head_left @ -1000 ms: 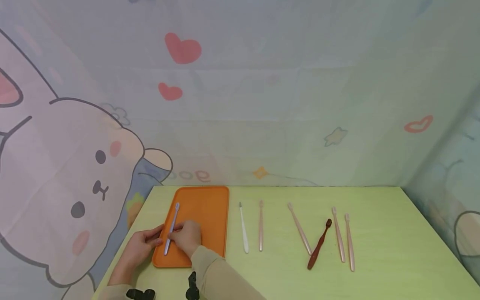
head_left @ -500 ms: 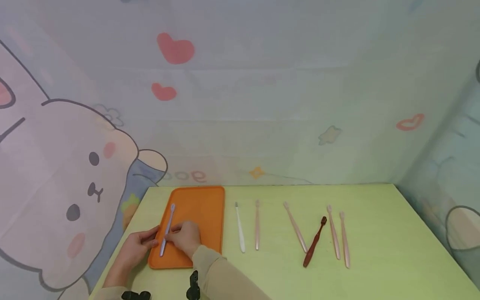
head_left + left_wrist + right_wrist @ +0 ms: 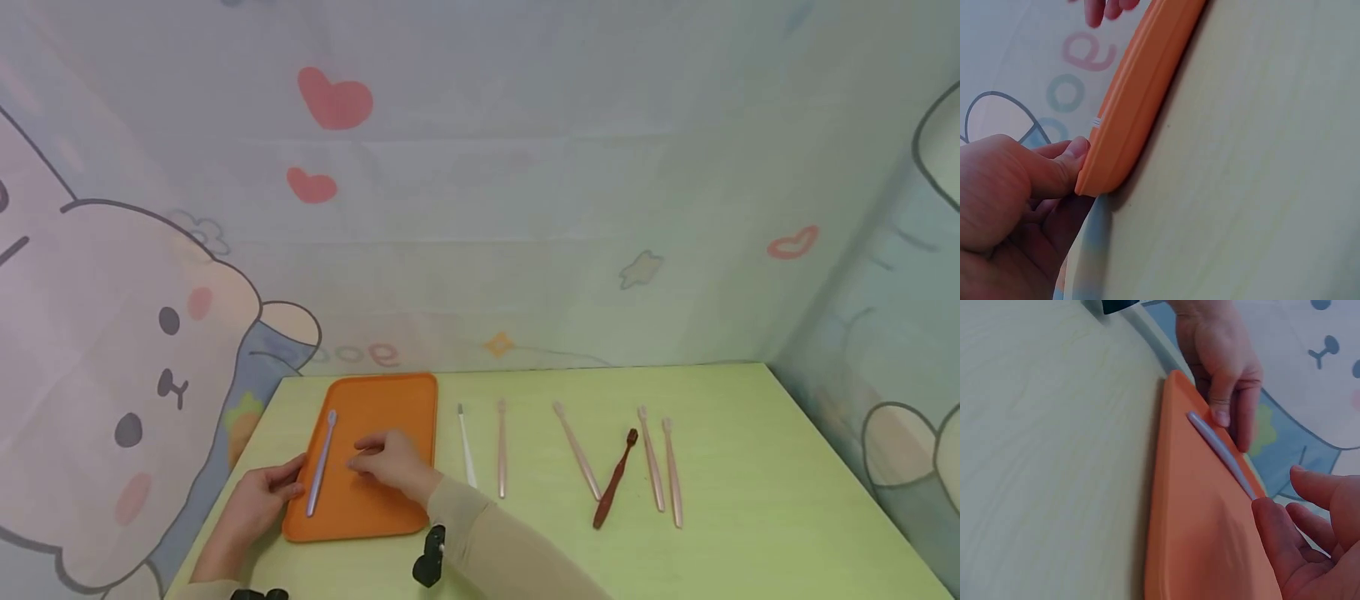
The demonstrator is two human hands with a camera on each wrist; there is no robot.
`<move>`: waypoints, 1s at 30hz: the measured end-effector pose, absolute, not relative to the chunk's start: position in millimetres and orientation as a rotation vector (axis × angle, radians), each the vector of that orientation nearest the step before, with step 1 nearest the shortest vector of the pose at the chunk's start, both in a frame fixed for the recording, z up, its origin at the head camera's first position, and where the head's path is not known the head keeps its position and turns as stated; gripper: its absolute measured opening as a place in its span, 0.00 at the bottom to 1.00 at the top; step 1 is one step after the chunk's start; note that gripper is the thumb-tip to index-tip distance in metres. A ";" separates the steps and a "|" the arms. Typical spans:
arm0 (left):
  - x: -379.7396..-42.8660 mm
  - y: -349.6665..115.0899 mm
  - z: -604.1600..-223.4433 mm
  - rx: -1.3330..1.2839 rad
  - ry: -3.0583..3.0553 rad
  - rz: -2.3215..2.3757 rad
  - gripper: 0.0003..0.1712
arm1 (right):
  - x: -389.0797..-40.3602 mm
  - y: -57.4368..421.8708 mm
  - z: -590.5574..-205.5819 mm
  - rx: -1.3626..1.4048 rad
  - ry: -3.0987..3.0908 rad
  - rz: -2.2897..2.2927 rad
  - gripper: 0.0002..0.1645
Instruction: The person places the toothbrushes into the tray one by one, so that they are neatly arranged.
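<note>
An orange tray (image 3: 375, 508) lies at the left of the table, with one purple toothbrush (image 3: 321, 467) along its left side. My left hand (image 3: 255, 504) pinches the tray's left rim, thumb on top and fingers at the outer side, as the left wrist view shows. Over the middle of the tray is my right hand (image 3: 393, 462), holding nothing. In the right wrist view its thumb and fingers (image 3: 1275, 534) stand apart, and a fingertip overlaps the far part of the purple toothbrush (image 3: 1219, 450).
Right of the tray lie a white toothbrush (image 3: 467, 446), partly behind the right sleeve, and several pink toothbrushes (image 3: 502, 454). A dark red toothbrush (image 3: 615, 479) lies slanted among them. A printed cloth (image 3: 525, 208) hangs behind the yellow-green table (image 3: 735, 567).
My right hand has let go of the purple toothbrush and moved right, away from it. The left hand stays at the tray's rim. The head view has shifted slightly.
</note>
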State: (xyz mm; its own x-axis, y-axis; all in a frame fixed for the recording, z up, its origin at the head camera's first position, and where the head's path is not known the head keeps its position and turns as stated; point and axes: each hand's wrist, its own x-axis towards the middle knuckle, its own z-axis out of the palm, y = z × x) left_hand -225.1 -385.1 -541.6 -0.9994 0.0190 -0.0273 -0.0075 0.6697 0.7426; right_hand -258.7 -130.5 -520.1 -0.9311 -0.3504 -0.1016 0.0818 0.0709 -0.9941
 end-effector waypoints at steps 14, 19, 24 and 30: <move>-225.2 -382.6 -540.5 0.011 2.846 1.243 0.29 | -267.3 -36.2 -501.6 -0.463 2.075 -1.930 0.21; -225.3 -381.3 -541.7 0.024 2.864 1.232 0.29 | -264.8 3.6 -501.3 -0.532 2.106 -1.908 0.21; -225.3 -382.1 -543.0 0.023 2.858 1.234 0.29 | -265.1 46.1 -509.8 -0.536 2.180 -1.887 0.24; -225.0 -384.7 -542.6 0.009 2.858 1.223 0.29 | -262.7 94.2 -510.4 -0.452 2.270 -1.860 0.26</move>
State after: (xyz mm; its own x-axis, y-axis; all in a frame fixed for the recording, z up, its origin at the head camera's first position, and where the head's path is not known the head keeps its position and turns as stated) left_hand -225.0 -384.7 -542.6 -0.9994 0.0182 -0.0279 -0.0076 0.6904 0.7234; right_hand -262.7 94.2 -510.4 -0.9392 -0.3382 0.0588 -0.1241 0.1750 -0.9767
